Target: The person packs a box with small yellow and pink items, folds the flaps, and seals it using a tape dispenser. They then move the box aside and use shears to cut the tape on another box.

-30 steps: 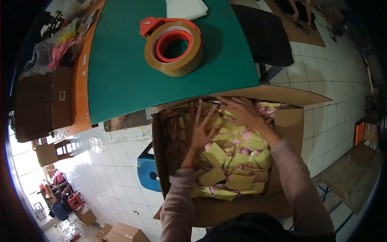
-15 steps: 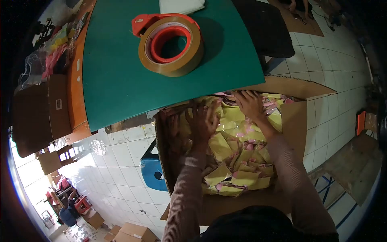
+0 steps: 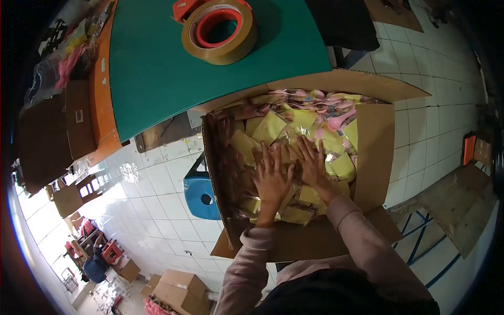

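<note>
An open cardboard box (image 3: 375,152) in front of me is filled with clear plastic packets (image 3: 270,127) that hold yellow cards and pink pieces. Some of the pink pieces look like spoons (image 3: 341,119), near the far right corner. My left hand (image 3: 273,181) lies flat on the packets around the middle of the box, fingers spread. Beside it my right hand (image 3: 312,165) rests on the packets too, fingers stretched out and pointing away from me. Neither hand grips anything. The packets under both palms are hidden.
A green-topped table (image 3: 157,79) borders the box's far side and carries a tape dispenser with brown tape (image 3: 231,50). A blue stool (image 3: 202,197) stands left of the box. Closed cartons (image 3: 176,291) sit on the tiled floor, and a person (image 3: 94,268) is at the lower left.
Both hands have come from the far edge of the box back toward its middle, closer together. More packets show along the far side. The view has shifted, so the table sits higher.
</note>
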Demonstrator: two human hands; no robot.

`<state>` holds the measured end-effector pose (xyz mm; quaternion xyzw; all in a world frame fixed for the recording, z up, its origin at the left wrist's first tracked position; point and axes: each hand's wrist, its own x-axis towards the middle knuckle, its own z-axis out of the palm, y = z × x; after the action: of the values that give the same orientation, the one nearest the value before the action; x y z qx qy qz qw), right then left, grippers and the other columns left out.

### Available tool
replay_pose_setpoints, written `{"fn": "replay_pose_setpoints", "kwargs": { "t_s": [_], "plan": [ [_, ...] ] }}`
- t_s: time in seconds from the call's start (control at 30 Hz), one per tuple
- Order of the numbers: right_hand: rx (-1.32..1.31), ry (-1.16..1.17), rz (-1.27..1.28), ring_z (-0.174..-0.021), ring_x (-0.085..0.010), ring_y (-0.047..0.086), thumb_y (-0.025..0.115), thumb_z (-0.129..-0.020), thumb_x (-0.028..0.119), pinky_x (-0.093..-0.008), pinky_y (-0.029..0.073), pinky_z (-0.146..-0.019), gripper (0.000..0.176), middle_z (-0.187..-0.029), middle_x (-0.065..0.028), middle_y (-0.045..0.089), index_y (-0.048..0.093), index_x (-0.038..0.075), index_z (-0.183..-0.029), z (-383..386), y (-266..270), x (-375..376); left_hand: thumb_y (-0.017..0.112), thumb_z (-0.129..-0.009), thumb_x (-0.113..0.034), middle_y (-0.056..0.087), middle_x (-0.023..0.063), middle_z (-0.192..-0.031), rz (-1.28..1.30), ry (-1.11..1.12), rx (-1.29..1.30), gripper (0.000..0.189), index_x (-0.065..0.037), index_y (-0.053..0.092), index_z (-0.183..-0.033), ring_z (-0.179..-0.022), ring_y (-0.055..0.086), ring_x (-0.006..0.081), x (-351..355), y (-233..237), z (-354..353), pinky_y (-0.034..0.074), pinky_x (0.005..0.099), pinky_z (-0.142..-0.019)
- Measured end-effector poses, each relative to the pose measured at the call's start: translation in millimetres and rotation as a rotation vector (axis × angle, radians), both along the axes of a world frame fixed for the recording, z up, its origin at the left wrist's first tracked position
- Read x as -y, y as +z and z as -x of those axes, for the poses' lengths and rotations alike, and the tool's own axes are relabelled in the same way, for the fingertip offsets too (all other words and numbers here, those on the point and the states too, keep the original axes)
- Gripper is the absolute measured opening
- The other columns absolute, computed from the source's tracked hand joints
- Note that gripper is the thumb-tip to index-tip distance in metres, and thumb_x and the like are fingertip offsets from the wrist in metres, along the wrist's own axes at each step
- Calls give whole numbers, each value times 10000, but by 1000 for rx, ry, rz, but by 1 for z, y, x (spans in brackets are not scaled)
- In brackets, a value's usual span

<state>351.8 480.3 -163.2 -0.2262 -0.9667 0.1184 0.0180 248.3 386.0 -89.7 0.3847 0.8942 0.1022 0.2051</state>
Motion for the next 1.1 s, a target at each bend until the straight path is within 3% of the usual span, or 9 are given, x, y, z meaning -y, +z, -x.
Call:
{"fn": "replay_pose_setpoints", "kwargs": {
  "t_s": [0.17,0.37,0.43,0.47,0.57,0.6,0.67,1.03,1.1],
  "plan": [
    [-167,-69,149,-1290,-207,307,523,-774,391,-510,106,-1053,546,-1409,-75,316,442,201,-1280,14,-10,-8,533,-835,-344,222,120,-1440,-98,-101,-72,622,-143,302,-1376,-1328,174,360,10,7,-30,144,628,-1006],
    [-91,-30,71,-1296,-236,284,490,-811,446,-527,105,-1057,577,-1419,-79,290,385,225,-1334,7,-8,-7,651,-656,-538,113,334,-1399,283,-240,217,973,-172,170,-1418,-1311,115,471,55,-1,-73,84,714,-922],
    [-80,27,135,-1311,-260,245,499,-812,433,-556,93,-1051,574,-1433,-89,252,387,219,-1333,3,6,-9,663,-598,-587,38,322,-1417,258,-356,-165,1045,-196,154,-1423,-1329,74,444,72,-51,-83,83,744,-882],
    [-106,81,140,-1298,-288,272,497,-815,435,-604,108,-1026,573,-1414,-110,287,385,221,-1334,-6,20,-9,620,-663,-562,-3,306,-1426,526,-338,174,957,-202,157,-1420,-1338,40,427,46,-15,-73,63,766,-858],
    [-188,280,323,-1305,-274,282,535,-798,395,-638,147,-996,519,-1404,-111,305,446,233,-1283,-48,52,24,511,-813,-443,12,254,-1447,181,-311,-182,763,-268,90,-1425,-1348,-2,398,78,-62,-96,105,745,-892],
    [-183,281,325,-1305,-274,282,535,-798,395,-638,147,-996,519,-1404,-111,305,446,233,-1283,-65,50,32,436,-858,-393,15,232,-1455,275,-251,118,656,-286,115,-1421,-1354,9,381,67,-41,-91,110,751,-887],
    [4,501,182,-1297,-255,306,529,-798,436,-645,223,-959,489,-1374,-97,353,478,259,-1251,-90,32,41,433,-856,-380,19,232,-1454,254,-243,19,649,-282,127,-1419,-1355,12,376,72,-64,-104,108,757,-882],
    [-228,505,-376,-1194,-138,418,431,-826,388,-558,335,-912,354,-1230,6,485,550,262,-1135,-128,-32,74,383,-865,-349,120,167,-1454,-34,-207,-392,593,-308,157,-1412,-1357,83,289,102,-142,-141,73,770,-880],
    [-175,473,-269,-1164,-143,443,455,-847,342,-502,396,-888,352,-1225,12,508,542,204,-1159,-122,-17,70,380,-878,-334,88,177,-1460,319,-366,-293,586,-311,144,-1414,-1360,58,300,98,-124,-133,69,760,-888]
  ]
}}
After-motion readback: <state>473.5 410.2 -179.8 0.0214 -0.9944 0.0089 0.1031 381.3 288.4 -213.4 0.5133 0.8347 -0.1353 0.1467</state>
